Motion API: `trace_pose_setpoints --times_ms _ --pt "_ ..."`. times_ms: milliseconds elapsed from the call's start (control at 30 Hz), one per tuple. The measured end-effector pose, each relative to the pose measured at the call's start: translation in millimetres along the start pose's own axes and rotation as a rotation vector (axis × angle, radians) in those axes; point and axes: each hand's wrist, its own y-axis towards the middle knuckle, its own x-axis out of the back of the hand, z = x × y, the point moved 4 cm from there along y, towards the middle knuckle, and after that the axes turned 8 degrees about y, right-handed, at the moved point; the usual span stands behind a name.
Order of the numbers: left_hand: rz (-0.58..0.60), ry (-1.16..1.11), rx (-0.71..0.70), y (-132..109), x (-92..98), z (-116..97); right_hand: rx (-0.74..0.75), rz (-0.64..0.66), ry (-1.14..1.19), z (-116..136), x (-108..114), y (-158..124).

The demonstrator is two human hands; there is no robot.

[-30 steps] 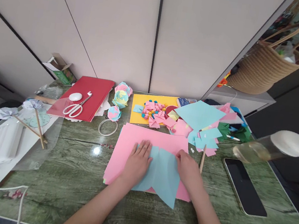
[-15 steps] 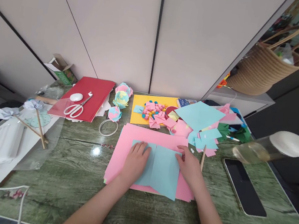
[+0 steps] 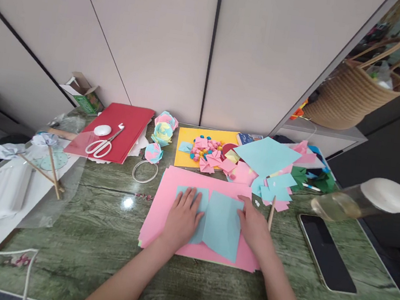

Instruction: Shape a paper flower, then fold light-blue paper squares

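Observation:
A light blue sheet of paper (image 3: 223,226) with a crease down its middle lies over a stack of pink paper (image 3: 160,214). My left hand (image 3: 182,220) rests flat on the left half of the blue sheet, fingers spread. At the sheet's right edge, my right hand (image 3: 253,224) pinches it with thumb and fingers, and that half is raised a little off the stack. Part of the left half is hidden beneath my left hand.
Scissors (image 3: 104,144) lie on a red folder (image 3: 127,131). Folded paper flowers (image 3: 162,133) stand behind a ring of tape (image 3: 145,171). Cut paper pieces (image 3: 275,184) cover the back right. A phone (image 3: 327,252) and a lidded bottle (image 3: 361,199) are at right.
My left hand has shifted slightly right, its fingers more spread on the sheet. The right half's lower corner has moved up, and my right hand's fingers have closed at the edge.

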Motion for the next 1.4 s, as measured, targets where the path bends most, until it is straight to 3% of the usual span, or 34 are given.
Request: trace_pose_setpoints --times_ms 400,700,867,1000,1400 --pt "-0.013 -0.026 -0.015 2.1 7.4 0.4 -0.001 -0.038 0.163 3.4 7.9 0.9" --pt "0.004 -0.03 -0.04 0.0 6.5 1.9 0.002 -0.015 -0.007 5.3 3.9 1.1" --pt "0.0 -0.023 0.002 1.0 5.5 2.3 0.092 -0.036 -0.124 13.3 0.7 -0.8" --pt "0.007 -0.022 0.015 1.1 4.7 2.7 0.058 -0.043 -0.159 9.8 0.5 -1.5" --pt "-0.002 -0.014 0.009 0.5 8.7 3.2 0.096 -0.151 0.146 6.5 6.9 4.0"
